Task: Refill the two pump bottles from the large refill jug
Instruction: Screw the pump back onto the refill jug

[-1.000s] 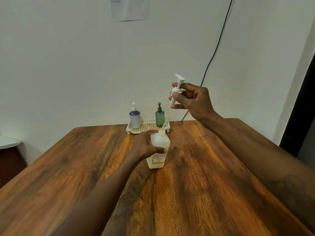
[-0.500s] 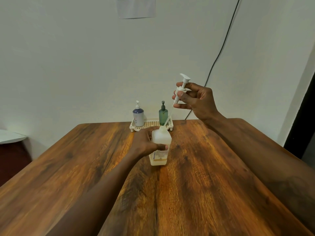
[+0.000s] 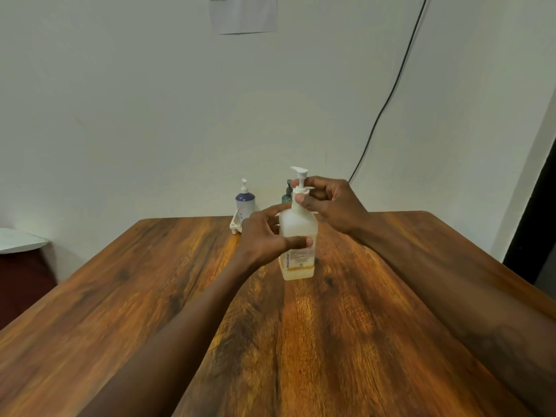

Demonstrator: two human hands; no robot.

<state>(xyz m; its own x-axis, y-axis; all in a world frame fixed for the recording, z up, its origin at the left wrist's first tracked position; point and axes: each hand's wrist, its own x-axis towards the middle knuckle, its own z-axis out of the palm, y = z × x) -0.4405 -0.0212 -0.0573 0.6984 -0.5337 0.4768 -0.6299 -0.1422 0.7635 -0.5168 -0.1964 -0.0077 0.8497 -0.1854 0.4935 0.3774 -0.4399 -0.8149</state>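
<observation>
The large translucent white refill jug stands upright on the wooden table, with a little yellowish liquid at its bottom. My left hand wraps around its body. My right hand pinches the white pump head, which now sits in the jug's neck. Behind, a purple pump bottle stands in a cream tray at the far edge. A green pump bottle stands beside it, mostly hidden by the jug and my fingers.
A black cable runs down the wall behind the table. A paper sheet is stuck high on the wall. A white surface lies off the table's left side.
My right hand has brought the pump head down from the air and set it into the jug's neck. My left hand kept hold of the jug.
</observation>
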